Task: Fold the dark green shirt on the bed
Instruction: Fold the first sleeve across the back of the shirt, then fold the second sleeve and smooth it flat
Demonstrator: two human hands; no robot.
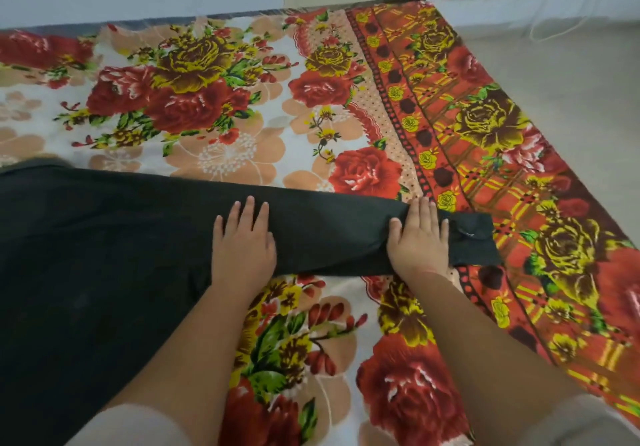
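Dark green shirt point(104, 255), red-floral bedsheet point(214, 99)

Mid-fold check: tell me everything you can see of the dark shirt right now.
The shirt looks very dark green, almost black, of plain matte cloth. Its body lies flat on the flowered bedspread, running off the picture's left edge. One long sleeve stretches right, ending in a buttoned cuff. The left hand and right hand press flat on the sleeve, fingers spread, gripping nothing. No fold is visible yet.
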